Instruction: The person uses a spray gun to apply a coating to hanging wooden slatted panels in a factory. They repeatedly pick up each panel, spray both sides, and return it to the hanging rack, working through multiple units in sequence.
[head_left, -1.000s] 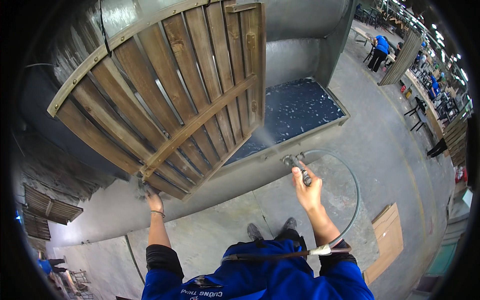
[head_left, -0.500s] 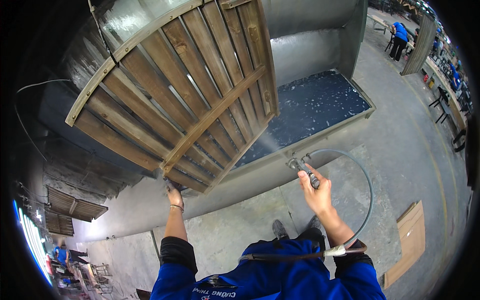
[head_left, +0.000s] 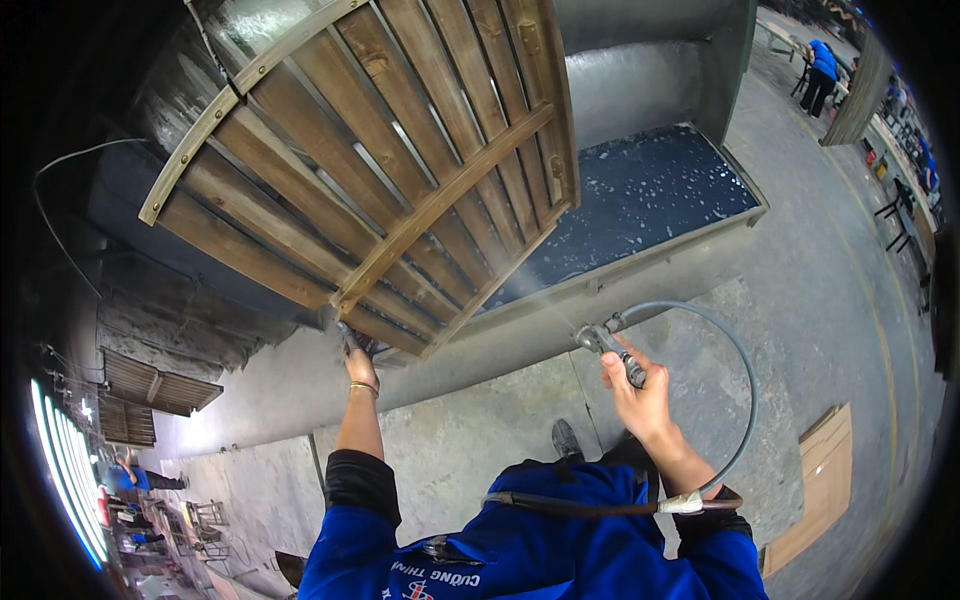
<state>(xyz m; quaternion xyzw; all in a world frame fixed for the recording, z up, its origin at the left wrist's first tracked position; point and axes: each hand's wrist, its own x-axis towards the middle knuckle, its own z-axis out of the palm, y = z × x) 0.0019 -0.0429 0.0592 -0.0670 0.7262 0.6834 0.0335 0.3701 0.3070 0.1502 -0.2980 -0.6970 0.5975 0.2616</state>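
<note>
A large curved panel of brown wooden slats [head_left: 390,150] hangs tilted in front of me, a crossbar running over its slats. My left hand [head_left: 360,366] is closed at the panel's lower edge, near the end of the crossbar; its fingertips are partly hidden there. In my right hand [head_left: 643,398] is a metal spray gun [head_left: 606,350], pointed at the panel's lower right edge. A thin pale mist leaves its nozzle. From the gun a grey hose [head_left: 748,390] loops right and back to my right forearm.
Behind the panel stands a metal booth wall [head_left: 635,95] above a trough of dark, foam-flecked liquid [head_left: 650,190]. A wire [head_left: 212,45] runs down to the panel's top rail. Flat wooden boards [head_left: 815,490] lie on the floor at right. Other slatted panels [head_left: 150,385] and people are farther off.
The panel and booth sit slightly higher and farther right in view. My right hand and the spray gun appear a little lower, and the mist is thinner. My left hand stays at the panel's edge.
</note>
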